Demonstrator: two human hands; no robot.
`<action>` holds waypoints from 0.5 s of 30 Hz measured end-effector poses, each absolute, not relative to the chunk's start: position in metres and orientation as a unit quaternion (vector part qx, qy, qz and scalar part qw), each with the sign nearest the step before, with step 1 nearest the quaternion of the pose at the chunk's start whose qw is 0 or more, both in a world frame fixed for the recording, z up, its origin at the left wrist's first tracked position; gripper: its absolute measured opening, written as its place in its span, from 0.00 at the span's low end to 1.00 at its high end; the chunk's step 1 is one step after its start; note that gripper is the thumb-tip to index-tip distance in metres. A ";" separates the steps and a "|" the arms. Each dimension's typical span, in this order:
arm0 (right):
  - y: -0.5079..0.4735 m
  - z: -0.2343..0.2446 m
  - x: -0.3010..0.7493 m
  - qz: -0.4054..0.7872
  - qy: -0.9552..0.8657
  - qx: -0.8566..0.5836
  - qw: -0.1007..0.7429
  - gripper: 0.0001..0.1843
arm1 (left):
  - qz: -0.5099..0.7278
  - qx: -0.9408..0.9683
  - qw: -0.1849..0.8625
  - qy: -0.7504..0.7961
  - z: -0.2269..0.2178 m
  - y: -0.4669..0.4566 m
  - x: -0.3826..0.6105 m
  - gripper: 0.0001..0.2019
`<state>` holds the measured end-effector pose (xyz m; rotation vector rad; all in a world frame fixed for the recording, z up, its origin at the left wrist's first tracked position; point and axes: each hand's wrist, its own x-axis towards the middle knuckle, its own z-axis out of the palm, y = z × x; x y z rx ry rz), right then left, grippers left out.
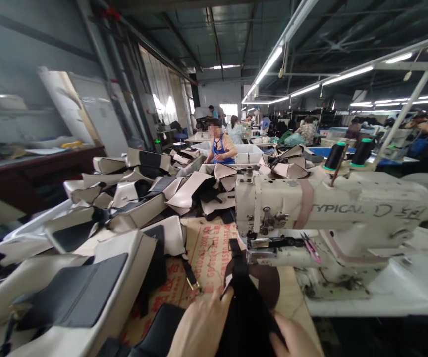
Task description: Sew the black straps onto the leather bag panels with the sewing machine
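Steadiness matters here: we should keep the black bag piece (249, 302) flat and taut as it runs up toward the sewing machine (333, 218), our left hand (202, 325) and right hand (295, 339) both closed on its lower edges. It looks dark, matte and pliable, with a narrow strap at top, lying on printed cardboard (206, 258).

Cream-coloured industrial sewing machines (333, 218): one
Black thread cones on green bases: two (335, 156) (361, 151)
Bare hands at the bottom edge: two, left (202, 325) and right (295, 342)
Black fabric pieces held between them (249, 307): one
Beige-and-black cut panels (132, 198): too many to count
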<state>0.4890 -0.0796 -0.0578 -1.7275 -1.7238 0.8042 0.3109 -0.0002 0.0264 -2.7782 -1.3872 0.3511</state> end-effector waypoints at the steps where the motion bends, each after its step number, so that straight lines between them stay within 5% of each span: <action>1: -0.074 -0.049 0.490 0.281 -0.643 -0.651 0.288 0.25 | 0.118 -0.886 0.016 -0.449 0.024 -0.003 0.315 0.29; 4: -0.051 -0.024 0.486 0.236 -0.638 -0.650 0.339 0.28 | 0.096 -0.891 0.014 -0.444 0.016 -0.008 0.319 0.24; 8: -0.031 -0.016 0.477 0.257 -0.639 -0.624 0.369 0.28 | -0.113 -0.874 -0.042 -0.471 0.007 0.000 0.308 0.12; 12: -0.027 -0.026 0.476 0.295 -0.631 -0.598 0.396 0.27 | -0.232 -0.827 -0.178 -0.481 0.012 0.022 0.310 0.23; 15: -0.024 -0.033 0.479 0.319 -0.628 -0.573 0.419 0.24 | -0.235 -0.826 -0.309 -0.409 0.019 0.031 0.322 0.17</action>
